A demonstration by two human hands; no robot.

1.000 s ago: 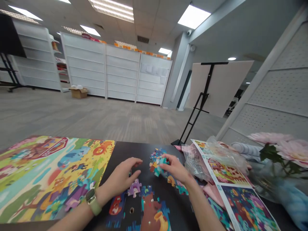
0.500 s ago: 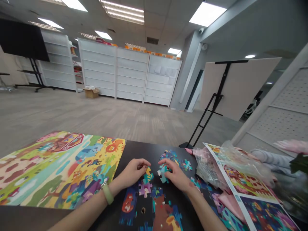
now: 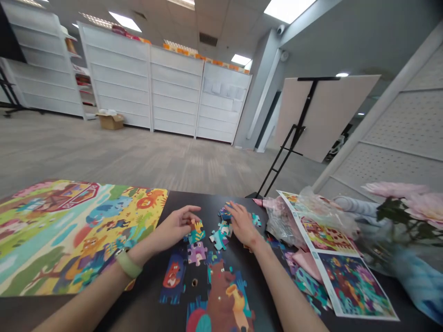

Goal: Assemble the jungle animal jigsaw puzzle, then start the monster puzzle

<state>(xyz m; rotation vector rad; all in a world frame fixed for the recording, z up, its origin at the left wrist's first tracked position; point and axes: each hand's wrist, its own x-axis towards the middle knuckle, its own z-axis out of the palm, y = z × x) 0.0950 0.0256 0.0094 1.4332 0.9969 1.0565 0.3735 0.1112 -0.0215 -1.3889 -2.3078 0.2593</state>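
Spread flat, the right hand [image 3: 242, 224] rested its fingers [image 3: 236, 210] on the dark tabletop [image 3: 207, 201] without pinching anything. The left hand [image 3: 176, 226] lay loosely curled at the edge of a teal-and-yellow cardboard jigsaw piece [image 3: 197, 234]; whether its thumb gripped that piece could not be told. Between the two hands sat a loose huddle of blue and teal pieces [image 3: 219, 237], about four in all, with one more piece [image 3: 256, 219] just right of the right hand. A lilac piece [image 3: 197, 253] lay just below the left hand. Nearer still, a partly joined section showing a brown bear [image 3: 223, 299] spread across the black surface, with bare table around its knobbed edges. Far to the left, an assembled puzzle picture [image 3: 79, 235] lay flat, its right edge bordering the narrow working strip. To the right, one printed picture sheet [image 3: 349, 288] and a crumpled clear plastic bag [image 3: 280, 221] crowded the table, leaving little room there. A pale-green watch strap [image 3: 128, 265] circled the left wrist.
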